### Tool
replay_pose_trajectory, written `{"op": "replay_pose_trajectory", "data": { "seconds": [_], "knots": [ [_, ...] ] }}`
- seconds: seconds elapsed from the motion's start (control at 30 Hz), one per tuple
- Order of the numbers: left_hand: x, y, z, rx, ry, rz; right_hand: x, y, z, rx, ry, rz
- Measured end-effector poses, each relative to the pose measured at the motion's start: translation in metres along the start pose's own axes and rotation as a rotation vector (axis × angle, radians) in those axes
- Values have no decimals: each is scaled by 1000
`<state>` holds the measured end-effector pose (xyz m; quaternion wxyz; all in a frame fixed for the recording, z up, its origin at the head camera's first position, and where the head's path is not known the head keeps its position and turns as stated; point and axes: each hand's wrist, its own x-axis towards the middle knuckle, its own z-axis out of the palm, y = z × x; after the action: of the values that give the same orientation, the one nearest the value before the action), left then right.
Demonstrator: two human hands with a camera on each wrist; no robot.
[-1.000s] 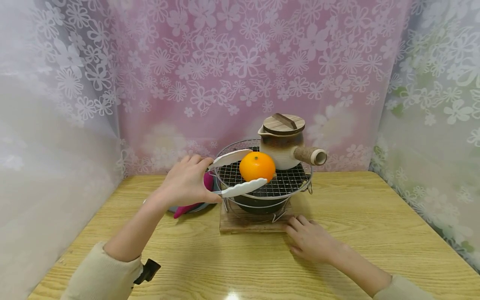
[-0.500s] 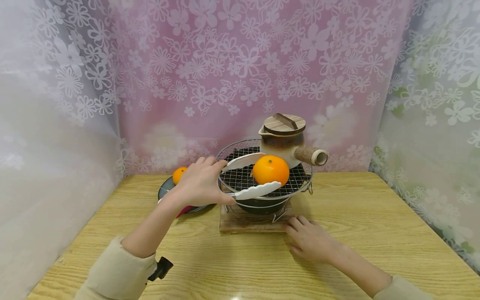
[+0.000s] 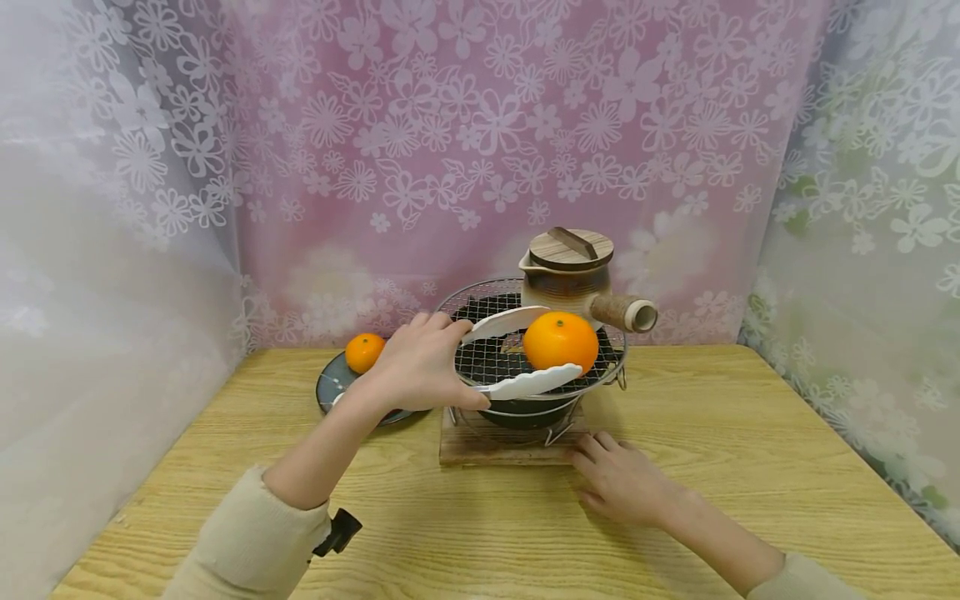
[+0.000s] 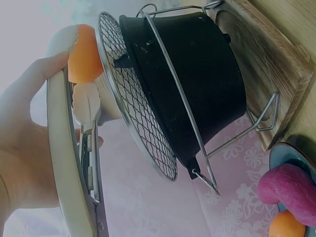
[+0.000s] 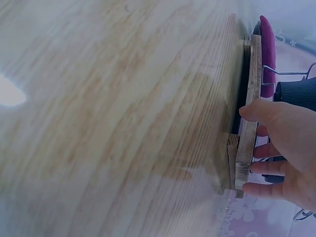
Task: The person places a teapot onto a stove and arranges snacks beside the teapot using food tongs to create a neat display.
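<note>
My left hand grips a pair of white-tipped tongs, its thumb and fingers on opposite arms. Between the tong tips sits an orange, close over the wire grill rack, in front of the clay teapot. In the left wrist view, the tongs run from the palm up to the orange near the rack's rim. My right hand holds the front right corner of the wooden base board; the right wrist view has its thumb and fingers against the board.
The dark stove stands on the board, carrying the rack and the teapot with its side handle. A dark plate at left holds another orange and a magenta item, partly hidden by my left arm. Floral curtains enclose the table.
My left hand, with the tongs and orange, has moved right across the rack, uncovering the orange on the plate. My right hand has stayed at the board's corner.
</note>
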<state>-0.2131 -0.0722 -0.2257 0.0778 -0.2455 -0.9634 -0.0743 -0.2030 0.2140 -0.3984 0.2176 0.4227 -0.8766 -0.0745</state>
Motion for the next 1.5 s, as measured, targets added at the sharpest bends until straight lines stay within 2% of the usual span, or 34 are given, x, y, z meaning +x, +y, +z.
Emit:
{"op": "replay_pose_trajectory", "data": {
  "seconds": [0.27,0.47,0.87,1.5],
  "knots": [
    [5,8,2,30,-10,4,-1,-1,-1,20,-27,18],
    [8,13,5,45,-10,3,-1,-1,0,26,-15,16],
    [12,17,7,73,-7,20,0,0,-1,29,-31,23],
    [14,19,13,46,-41,-26,-2,-1,-2,27,-31,30]
  ]
}}
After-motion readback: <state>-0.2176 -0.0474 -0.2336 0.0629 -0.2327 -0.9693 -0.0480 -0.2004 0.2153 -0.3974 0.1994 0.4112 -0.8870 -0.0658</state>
